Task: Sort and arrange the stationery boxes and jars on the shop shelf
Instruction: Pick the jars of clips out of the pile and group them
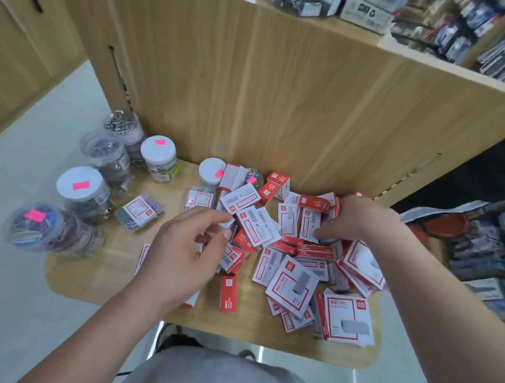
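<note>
- Dozens of red-and-white boxes (275, 244) lie jumbled on the shelf (121, 261) between and under both hands, so sorting looks barely begun
- Left hand (185, 252) pinches one small box (228, 223) at its fingertips
- Right hand (357, 222) rests half-open on the heap; grip unclear
- Jars (83, 192) grouped beyond the left hand, one lying down

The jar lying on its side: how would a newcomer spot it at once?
Start at the wooden shelf and go to its near left corner, away from the red and white boxes. The jar lying on its side is nearest of the jars; its neighbours stand upright, and colourful clips show through its clear wall.
</note>
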`<state>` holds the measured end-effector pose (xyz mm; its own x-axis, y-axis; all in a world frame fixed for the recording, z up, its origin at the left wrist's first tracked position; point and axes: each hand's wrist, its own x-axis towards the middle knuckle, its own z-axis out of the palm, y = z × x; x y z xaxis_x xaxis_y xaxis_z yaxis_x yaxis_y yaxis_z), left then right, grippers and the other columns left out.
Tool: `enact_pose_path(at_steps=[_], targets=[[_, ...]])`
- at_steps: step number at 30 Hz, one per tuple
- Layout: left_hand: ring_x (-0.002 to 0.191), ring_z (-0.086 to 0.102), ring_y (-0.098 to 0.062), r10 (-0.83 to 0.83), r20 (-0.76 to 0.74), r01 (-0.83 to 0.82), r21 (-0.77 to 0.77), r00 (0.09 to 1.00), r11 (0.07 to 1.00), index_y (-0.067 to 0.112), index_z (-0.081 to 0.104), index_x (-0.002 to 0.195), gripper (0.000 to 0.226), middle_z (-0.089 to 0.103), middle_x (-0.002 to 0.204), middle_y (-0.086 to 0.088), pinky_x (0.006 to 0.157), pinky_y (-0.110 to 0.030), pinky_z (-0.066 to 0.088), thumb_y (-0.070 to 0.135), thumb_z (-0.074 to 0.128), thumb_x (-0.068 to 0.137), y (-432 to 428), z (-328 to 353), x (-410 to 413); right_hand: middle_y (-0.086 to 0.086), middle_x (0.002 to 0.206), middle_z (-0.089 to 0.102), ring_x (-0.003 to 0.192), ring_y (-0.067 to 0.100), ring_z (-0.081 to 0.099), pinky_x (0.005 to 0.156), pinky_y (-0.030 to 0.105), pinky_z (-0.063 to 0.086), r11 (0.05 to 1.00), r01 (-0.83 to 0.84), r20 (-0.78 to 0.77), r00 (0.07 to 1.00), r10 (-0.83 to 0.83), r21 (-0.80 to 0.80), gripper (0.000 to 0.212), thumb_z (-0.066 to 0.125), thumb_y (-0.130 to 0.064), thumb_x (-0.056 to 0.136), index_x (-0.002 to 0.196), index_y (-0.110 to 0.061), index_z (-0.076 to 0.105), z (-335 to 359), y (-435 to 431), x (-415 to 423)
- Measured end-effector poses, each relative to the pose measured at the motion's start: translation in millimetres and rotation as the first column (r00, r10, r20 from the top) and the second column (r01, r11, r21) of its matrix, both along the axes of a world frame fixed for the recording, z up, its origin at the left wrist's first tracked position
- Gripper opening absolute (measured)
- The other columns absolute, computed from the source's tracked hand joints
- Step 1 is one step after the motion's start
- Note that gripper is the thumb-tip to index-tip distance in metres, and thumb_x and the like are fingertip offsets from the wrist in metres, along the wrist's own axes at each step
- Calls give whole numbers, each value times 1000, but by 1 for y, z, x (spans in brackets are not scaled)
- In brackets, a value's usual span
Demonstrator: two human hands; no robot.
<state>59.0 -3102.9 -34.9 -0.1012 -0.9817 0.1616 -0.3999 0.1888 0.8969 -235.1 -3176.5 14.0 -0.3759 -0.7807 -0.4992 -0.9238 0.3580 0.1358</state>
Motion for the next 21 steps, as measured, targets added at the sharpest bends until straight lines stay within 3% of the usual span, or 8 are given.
enact_pose_path(at_steps=[3, 6, 9, 11, 14, 16, 19, 21], targets=[[92, 68, -9, -4, -11, 4, 30, 1000, 1000, 23, 76, 107, 22, 70, 102, 17, 76, -16, 51, 7, 73, 92, -2, 0, -3, -7, 85, 70, 79, 19, 69, 80, 36, 57, 999, 33, 61, 998, -32, -6, 64, 77, -65, 45, 95, -26, 67, -1, -2, -3], [92, 68, -8, 14, -26, -12, 65, 1000, 998, 26, 76, 107, 24, 70, 103, 19, 76, -15, 51, 8, 72, 92, -2, 0, -4, -3, 81, 64, 76, 21, 64, 62, 28, 43, 990, 46, -16, 999, -49, -137, 44, 75, -53, 61, 88, -22, 59, 23, -1, 7], [95, 69, -10, 39, -51, -35, 80, 998, 996, 30, 75, 109, 25, 70, 102, 17, 77, -25, 55, 12, 74, 91, -1, 3, -7, -2, 82, 62, 77, 22, 61, 60, 29, 39, 965, -35, -9, 999, 33, -259, 51, 67, -69, 71, 84, -22, 54, 56, 6, 28], [98, 69, -13, 18, -73, -12, 81, 997, 997, 31, 72, 117, 33, 68, 107, 15, 77, -31, 56, 15, 78, 88, 3, 8, -10, -3, 77, 64, 74, 18, 62, 59, 30, 44, 940, -43, 180, 978, 109, -339, 56, 63, -77, 70, 80, -22, 57, 73, 14, 53], [100, 69, -15, -30, -185, 53, 125, 982, 991, 38, 62, 131, 58, 65, 122, 13, 77, -28, 58, 12, 82, 84, 13, 22, -7, -11, 61, 53, 56, 9, 51, 52, 26, 38, 951, -23, 537, 821, 193, -308, 59, 66, -77, 75, 83, -20, 62, 77, 31, 107], [91, 69, -11, 12, -281, 40, 177, 960, 983, 40, 62, 127, 58, 70, 116, 11, 73, -27, 57, 5, 80, 85, 21, 29, 8, -9, 58, 45, 52, 9, 43, 53, 24, 35, 970, -27, 706, 681, 196, -243, 61, 65, -75, 79, 86, -15, 64, 65, 39, 140], [94, 71, -17, 145, -367, -40, 277, 919, 960, 35, 64, 125, 53, 74, 112, 6, 75, -26, 55, 11, 85, 83, 37, 25, 45, -1, 64, 61, 62, 19, 60, 68, 38, 53, 986, 23, 838, 530, 129, -167, 69, 59, -81, 79, 85, -12, 64, 41, 41, 174], [94, 72, -20, 302, -342, -183, 339, 890, 923, 32, 68, 122, 50, 76, 108, 4, 77, -25, 56, 17, 88, 79, 43, 18, 71, 6, 75, 75, 77, 26, 73, 81, 45, 61, 987, 92, 890, 448, 80, -135, 63, 59, -73, 85, 92, -10, 67, 32, 36, 192]])
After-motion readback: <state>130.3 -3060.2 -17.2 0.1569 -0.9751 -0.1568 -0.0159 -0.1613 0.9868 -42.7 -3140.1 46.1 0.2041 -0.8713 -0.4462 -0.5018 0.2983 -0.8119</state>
